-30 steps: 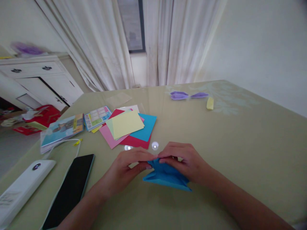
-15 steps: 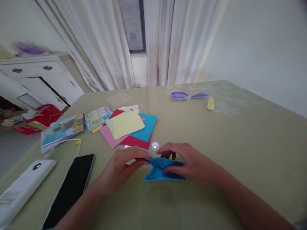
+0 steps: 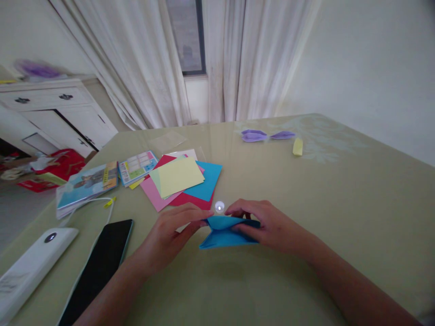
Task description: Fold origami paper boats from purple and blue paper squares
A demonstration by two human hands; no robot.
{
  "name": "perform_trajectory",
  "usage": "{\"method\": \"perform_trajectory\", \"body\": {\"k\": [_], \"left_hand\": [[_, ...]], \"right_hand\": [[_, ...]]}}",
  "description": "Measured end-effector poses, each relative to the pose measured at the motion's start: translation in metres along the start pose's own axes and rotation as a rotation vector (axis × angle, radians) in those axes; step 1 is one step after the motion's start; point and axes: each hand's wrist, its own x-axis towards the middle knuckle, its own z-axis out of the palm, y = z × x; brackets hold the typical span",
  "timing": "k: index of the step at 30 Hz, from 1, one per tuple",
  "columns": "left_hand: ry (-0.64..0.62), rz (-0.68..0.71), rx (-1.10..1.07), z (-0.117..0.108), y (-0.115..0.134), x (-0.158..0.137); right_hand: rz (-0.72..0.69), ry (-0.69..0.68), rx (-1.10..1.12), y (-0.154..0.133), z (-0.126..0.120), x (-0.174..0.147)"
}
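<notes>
Between my hands is a partly folded sheet of blue origami paper (image 3: 222,238), its layers spread apart in the middle. My left hand (image 3: 178,231) pinches its upper left corner between thumb and fingers. On the other side, my right hand (image 3: 268,224) grips the right end, with the thumb tucked inside the fold and the fingers behind. The right fingertips are partly hidden by the paper. Just beyond the paper, a small round white spot (image 3: 219,207) shines on the table.
Coloured paper sheets (image 3: 181,177) lie stacked behind my left hand. To the left are booklets (image 3: 89,181), a black phone (image 3: 98,271), a white device (image 3: 37,267) and a cable. Purple folded paper (image 3: 254,135) and a yellow folded piece (image 3: 297,147) sit at the far side.
The blue paper has moved slightly up and left, and its upper flap has tilted toward me. Both hands keep their hold on it.
</notes>
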Motion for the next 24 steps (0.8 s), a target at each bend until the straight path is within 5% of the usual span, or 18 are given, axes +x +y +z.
{"method": "perform_trajectory", "body": {"k": [24], "left_hand": [[0.04,-0.104,-0.068,0.013,0.012,0.005]], "right_hand": [[-0.4,0.18,-0.548,-0.004,0.023,0.004]]}}
